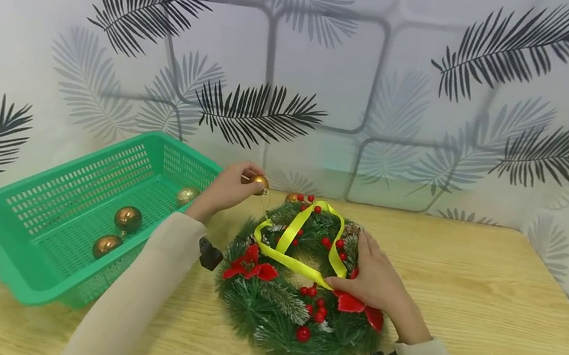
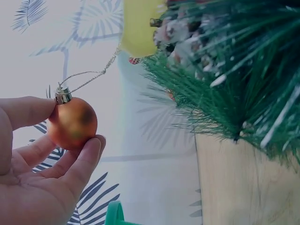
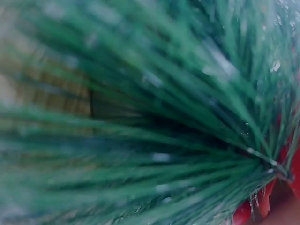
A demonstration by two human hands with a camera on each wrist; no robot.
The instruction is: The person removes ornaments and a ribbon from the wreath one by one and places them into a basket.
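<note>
My left hand pinches a shiny copper-gold bauble between thumb and fingers, above the wreath's far left side. From the bauble's metal cap a thin metallic hanging loop runs up to the yellow ribbon in the left wrist view. The green Christmas wreath lies on the table, dressed with red flowers, red berries and the ribbon. My right hand holds the wreath's right side, thumb across the ribbon's end by a red flower. Blurred needles fill most of the right wrist view.
A green perforated plastic basket stands at the left, with several baubles inside, one of them glittery. Another bauble shows behind the wreath's far edge. The wooden table meets a leaf-patterned wall at the back.
</note>
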